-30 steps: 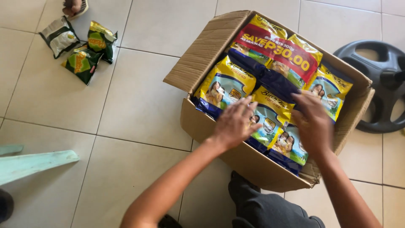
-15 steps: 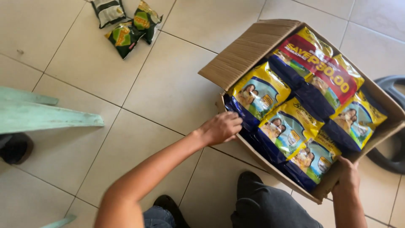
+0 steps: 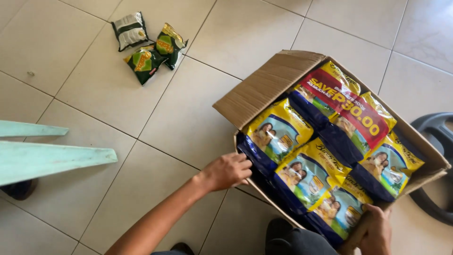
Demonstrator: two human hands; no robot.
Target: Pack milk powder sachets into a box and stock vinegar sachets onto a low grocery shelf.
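three small snack packets [image 3: 147, 45] are lying in a loose bunch on the tiled floor [image 3: 85, 99], top left. one's white w/ dark edges, other two are green n yellow, all touching or overlapping. pale green painted planks [image 3: 47, 158] are poking in from the left edge, w/ smth dark sitting under them. dark round plastic thing [image 3: 436, 141] is peeking in on the right, mostly cut off.
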